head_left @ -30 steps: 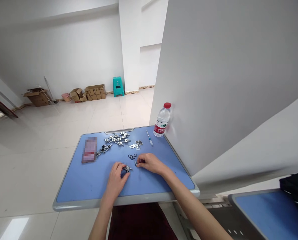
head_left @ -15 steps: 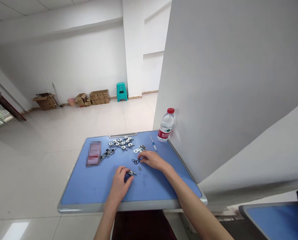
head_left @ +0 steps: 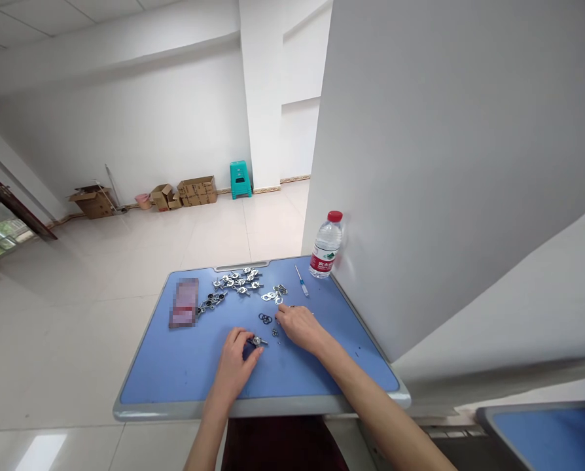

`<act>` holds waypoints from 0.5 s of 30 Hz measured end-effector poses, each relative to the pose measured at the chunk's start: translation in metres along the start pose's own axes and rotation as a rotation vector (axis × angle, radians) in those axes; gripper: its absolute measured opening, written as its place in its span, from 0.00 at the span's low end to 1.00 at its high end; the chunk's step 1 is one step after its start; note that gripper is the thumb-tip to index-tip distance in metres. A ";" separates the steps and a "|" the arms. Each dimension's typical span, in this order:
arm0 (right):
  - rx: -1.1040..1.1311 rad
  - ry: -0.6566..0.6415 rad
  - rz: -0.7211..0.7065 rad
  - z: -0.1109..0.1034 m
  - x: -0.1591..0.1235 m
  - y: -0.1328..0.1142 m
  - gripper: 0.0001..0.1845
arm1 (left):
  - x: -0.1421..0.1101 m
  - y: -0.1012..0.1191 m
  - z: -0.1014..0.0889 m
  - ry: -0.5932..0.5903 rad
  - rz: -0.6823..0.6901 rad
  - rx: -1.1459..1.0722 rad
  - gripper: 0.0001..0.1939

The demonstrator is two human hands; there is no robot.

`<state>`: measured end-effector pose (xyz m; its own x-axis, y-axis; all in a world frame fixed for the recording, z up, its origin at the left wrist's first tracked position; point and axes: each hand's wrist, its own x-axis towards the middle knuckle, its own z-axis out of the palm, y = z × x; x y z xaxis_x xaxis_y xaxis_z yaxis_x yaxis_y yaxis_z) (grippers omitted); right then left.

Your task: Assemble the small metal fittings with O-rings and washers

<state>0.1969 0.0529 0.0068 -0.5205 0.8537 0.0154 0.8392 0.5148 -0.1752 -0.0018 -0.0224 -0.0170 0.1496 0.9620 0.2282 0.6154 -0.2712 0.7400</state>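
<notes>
Your left hand (head_left: 232, 366) pinches a small silver metal fitting (head_left: 257, 341) toward the blue desk's (head_left: 175, 373) front; your curled right hand (head_left: 300, 327) sits beside black rubber rings (head_left: 265, 318), its hold unclear.

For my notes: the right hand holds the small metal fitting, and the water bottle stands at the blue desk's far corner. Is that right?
No: the head view shows the left hand holding the small metal fitting, not the right hand. The water bottle at the blue desk's far corner is right.
</notes>
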 end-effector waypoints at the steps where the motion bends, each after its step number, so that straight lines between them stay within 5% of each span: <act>1: 0.001 0.004 0.001 0.001 0.000 -0.001 0.14 | 0.000 0.001 0.000 -0.001 -0.003 0.001 0.08; 15: 0.385 0.234 0.122 0.007 0.003 0.016 0.12 | 0.000 0.001 0.002 0.016 -0.005 0.028 0.10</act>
<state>0.2079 0.0634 -0.0024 -0.3355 0.9236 0.1856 0.7493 0.3810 -0.5416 -0.0003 -0.0229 -0.0176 0.1341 0.9628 0.2346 0.6373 -0.2651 0.7236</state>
